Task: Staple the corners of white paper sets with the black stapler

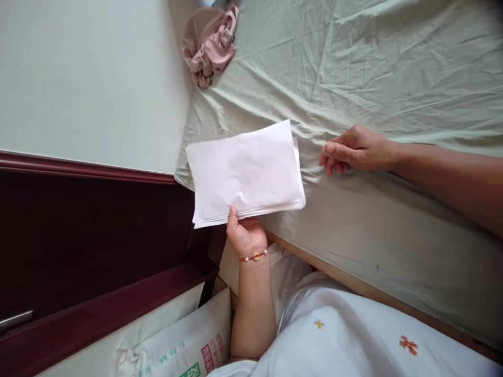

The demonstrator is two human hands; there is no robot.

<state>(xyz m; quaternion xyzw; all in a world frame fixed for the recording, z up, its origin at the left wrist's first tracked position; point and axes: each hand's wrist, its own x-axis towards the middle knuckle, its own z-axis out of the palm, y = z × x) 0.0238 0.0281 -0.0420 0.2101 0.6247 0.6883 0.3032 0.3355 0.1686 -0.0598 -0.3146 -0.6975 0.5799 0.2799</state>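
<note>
Stack of white paper [243, 173], one, several sheets, top face blank; located in the left hand [248, 234], over the near corner of a bed with a pale green sheet [393, 94], its lower left corner reaching past the bed's edge; whether any part rests on the bed cannot be told. Left hand, palm up, closed on the middle of the near long edge, thumb on top, fingers hidden beneath; red cord bracelet [256, 256] at the wrist. Right hand [346, 152], half-curled and loose, nothing visible in its grasp, just beyond the stack's right end and apart from it. Risks, as judged: the single pinch at one edge could let the unsupported far side droop; the sheets, already out of line along the near edge and right end, could slide further if the thumb eases; firm thumb pressure could deepen the small buckle in the top sheet; a slipped sheet could drop beside the bed. Orientation: long axis across the view, left to right, rising slightly to the right; one short end faces the right hand, one long edge the wearer, blank face up. Surroundings: crumpled pink cloth [210, 47] by the wall [90, 78]; dark red cabinet [98, 225] at left; printed white bag [176, 340] below.
</note>
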